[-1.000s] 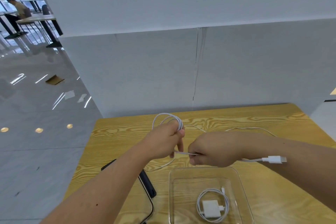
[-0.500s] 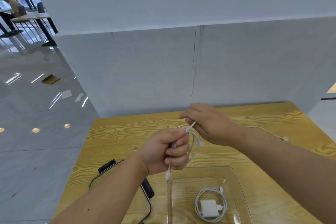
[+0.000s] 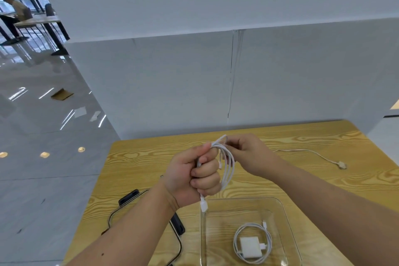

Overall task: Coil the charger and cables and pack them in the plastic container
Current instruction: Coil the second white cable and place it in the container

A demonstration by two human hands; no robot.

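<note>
Left hand: the left hand [image 3: 190, 176] is a closed fist above the table, held over the near left corner of the container, with the gathered loops of the white cable [image 3: 228, 166] clamped inside it.
Right hand: the right hand [image 3: 248, 153] sits just beside the left, fingers pinched on the top of the loops where the cable bends over.
White cable: several loops hang down the front of the left fist; one plug end pokes out under the fist and dangles over the container's rim, apart from it as far as I can tell.
Container: the clear plastic container [image 3: 287, 218] lies on the table right below the hands, lid off.
Charger: the white charger [image 3: 249, 247] lies flat in the container, with its own thin cord coiled in a ring around it.
Second cable: another cable [image 3: 319, 154] lies loose on the table to the right, well apart from the hands, its plug toward the right edge.
Lid: the lid [image 3: 172, 224], clear with dark clasps, lies on the table left of the container, partly hidden by the left forearm.
Table: the wooden table [image 3: 140, 157] stands against a white partition.
</note>
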